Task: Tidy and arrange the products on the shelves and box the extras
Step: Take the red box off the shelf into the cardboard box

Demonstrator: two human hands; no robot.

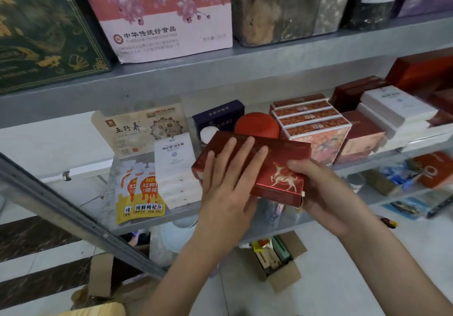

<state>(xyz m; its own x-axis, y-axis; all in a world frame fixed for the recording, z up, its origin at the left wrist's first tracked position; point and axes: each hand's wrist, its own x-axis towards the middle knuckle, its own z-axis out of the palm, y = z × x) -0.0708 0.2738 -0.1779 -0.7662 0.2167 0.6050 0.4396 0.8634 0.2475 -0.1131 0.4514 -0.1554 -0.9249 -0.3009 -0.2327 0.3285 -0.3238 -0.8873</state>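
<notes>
A flat red box with a gold deer print (279,166) is held in front of the middle shelf (382,161). My right hand (323,193) grips its near right corner, thumb on top. My left hand (228,180) lies flat on its lid with fingers straight. Behind it on the shelf stand a round red tin (257,125), a dark blue box (218,114), a row of orange-patterned boxes (311,119) and white boxes (394,112). To the left are a white box (175,158) and yellow juice pouches (139,193).
An open cardboard box (277,261) with several items sits on the floor below. A grey diagonal shelf brace (73,217) crosses the lower left. The upper shelf holds a pink blossom box (166,13), a green box (41,28) and a clear container (289,9).
</notes>
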